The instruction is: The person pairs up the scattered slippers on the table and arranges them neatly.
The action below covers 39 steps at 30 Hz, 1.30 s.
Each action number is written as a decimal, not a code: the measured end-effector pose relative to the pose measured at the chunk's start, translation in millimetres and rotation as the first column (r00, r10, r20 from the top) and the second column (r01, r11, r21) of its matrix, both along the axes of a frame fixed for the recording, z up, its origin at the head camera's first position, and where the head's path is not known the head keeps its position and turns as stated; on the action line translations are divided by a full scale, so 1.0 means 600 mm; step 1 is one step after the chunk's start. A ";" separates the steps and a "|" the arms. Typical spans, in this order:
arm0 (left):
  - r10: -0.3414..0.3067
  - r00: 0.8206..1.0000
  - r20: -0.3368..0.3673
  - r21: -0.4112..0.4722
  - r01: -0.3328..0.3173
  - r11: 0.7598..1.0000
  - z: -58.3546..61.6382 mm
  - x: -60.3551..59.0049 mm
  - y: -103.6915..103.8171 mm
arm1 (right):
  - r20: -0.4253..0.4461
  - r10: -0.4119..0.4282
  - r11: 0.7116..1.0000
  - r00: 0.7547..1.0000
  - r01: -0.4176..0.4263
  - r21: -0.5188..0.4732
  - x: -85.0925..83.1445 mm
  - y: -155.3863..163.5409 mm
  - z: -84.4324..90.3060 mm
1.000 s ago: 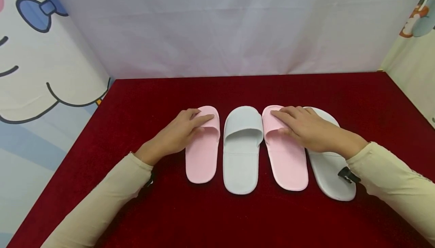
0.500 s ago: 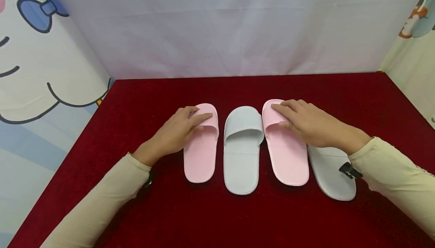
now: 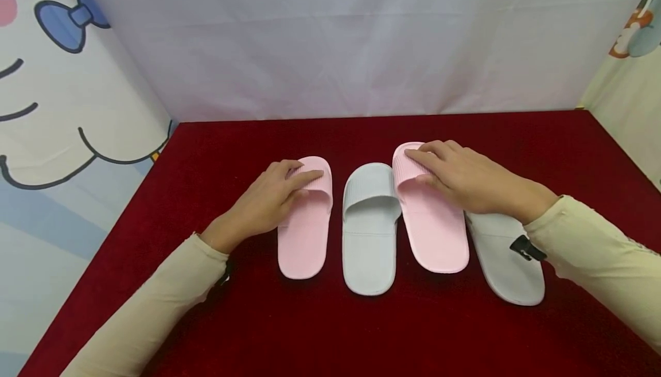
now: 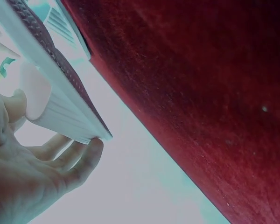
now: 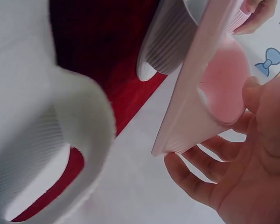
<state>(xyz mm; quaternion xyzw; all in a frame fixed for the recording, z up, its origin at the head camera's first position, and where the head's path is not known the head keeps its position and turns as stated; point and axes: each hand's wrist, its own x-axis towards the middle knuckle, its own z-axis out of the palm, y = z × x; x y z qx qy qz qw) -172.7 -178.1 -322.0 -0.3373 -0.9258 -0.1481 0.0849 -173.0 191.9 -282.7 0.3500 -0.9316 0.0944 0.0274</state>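
In the head view my left hand [image 3: 262, 205] grips the left pink slipper [image 3: 303, 253] by its ribbed strap, thumb near the strap's opening. The left wrist view has this slipper's patterned sole tipped up above the red surface, with the fingers [image 4: 86, 161] at the toe end. My right hand [image 3: 472, 185] holds the other pink slipper [image 3: 436, 239] the same way; in the right wrist view it is raised and tilted. Between the pink pair lies a white slipper [image 3: 369, 259]. A second white slipper [image 3: 508, 268] lies under my right forearm, its strap hidden by the hand.
Dark red cloth [image 3: 330, 337] covers the table. A white curtain [image 3: 330, 50] hangs along its back edge. Cartoon-printed sheets stand on both sides, the left one [image 3: 67, 96] with a blue bow.
The right pink slipper has moved away from me and slightly left with my right hand, uncovering more red cloth in front of it. The left pink slipper has shifted only a little.
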 end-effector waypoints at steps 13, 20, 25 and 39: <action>0.011 1.000 -0.020 0.033 -0.010 0.999 0.001 0.007 -0.001 | 0.009 0.072 0.997 0.997 -0.072 -0.002 -0.007 -0.057 0.006; 0.007 0.998 -0.064 0.048 -0.004 0.999 0.003 0.011 -0.009 | 0.002 0.103 0.995 0.995 -0.103 -0.003 -0.011 -0.105 0.000; 0.005 0.998 -0.070 0.058 -0.001 0.998 0.005 0.014 -0.013 | -0.005 0.113 0.994 0.994 -0.113 0.009 -0.012 -0.129 -0.002; -0.002 0.996 -0.084 0.095 0.010 0.995 0.004 0.010 -0.019 | 0.010 0.092 0.996 0.996 -0.092 0.016 -0.021 -0.165 -0.001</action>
